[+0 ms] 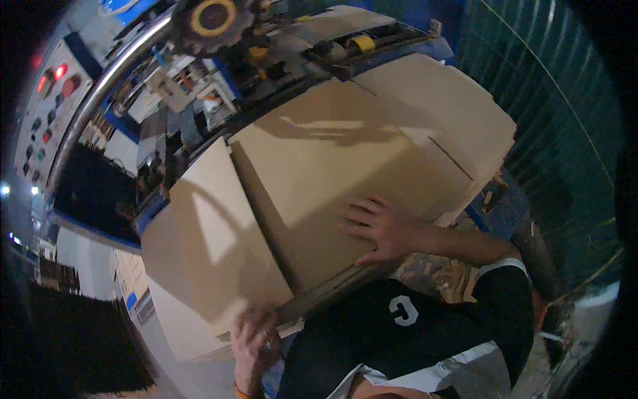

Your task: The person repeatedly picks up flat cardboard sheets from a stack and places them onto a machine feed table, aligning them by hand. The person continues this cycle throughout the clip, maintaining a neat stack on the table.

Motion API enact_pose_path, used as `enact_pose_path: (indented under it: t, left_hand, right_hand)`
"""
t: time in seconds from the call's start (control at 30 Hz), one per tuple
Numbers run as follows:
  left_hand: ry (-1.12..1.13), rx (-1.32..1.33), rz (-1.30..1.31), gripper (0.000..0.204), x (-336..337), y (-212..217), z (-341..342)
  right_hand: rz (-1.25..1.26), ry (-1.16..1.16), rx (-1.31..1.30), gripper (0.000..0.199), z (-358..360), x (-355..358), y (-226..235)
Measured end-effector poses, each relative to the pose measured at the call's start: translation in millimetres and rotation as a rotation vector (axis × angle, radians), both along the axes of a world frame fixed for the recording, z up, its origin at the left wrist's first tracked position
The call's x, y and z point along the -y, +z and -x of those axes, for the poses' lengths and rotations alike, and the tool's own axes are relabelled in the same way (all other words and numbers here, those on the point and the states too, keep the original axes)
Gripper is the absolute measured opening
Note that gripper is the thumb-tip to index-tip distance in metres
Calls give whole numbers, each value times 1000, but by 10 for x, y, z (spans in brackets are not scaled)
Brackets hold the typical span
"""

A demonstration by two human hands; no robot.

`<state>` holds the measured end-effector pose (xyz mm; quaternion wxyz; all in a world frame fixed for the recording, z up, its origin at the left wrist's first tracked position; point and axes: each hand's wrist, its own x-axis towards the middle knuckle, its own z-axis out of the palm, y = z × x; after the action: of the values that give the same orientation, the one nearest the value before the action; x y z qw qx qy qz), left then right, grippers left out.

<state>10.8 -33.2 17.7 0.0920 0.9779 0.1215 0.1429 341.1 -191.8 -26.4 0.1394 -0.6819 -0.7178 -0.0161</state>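
A large brown cardboard sheet (312,179) lies on the machine bed in front of me, with slots cut near its right end. My right hand (382,229) rests on it, palm down and fingers spread. At the left, a cardboard panel (206,246) overlaps or stands slightly above the sheet, and a dark gap runs along its right edge. At that panel's near corner is my left hand (256,336). Its fingers bend over the edge, but they are blurred, and their grip does not show clearly. More cardboard layers seem to lie beneath.
Machinery with a dark toothed wheel (212,18) stands beyond the cardboard. A control panel (50,120) with buttons and red lights is at far left, behind a curved metal rail (100,86). Cardboard scraps (448,276) lie below my right arm. A green corrugated wall (551,100) bounds the right.
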Motion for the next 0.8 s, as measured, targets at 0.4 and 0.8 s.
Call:
enact_pose_path:
  t: [0.4,0.8]
  left_hand:
    - [300,330,-131,12,-49,77,152]
    - [916,74,315,40,-2541,-564,-140]
  right_hand:
    - [78,-45,-341,49,-164,-134,127]
    - [357,-81,-1228,46,403,-1996,198]
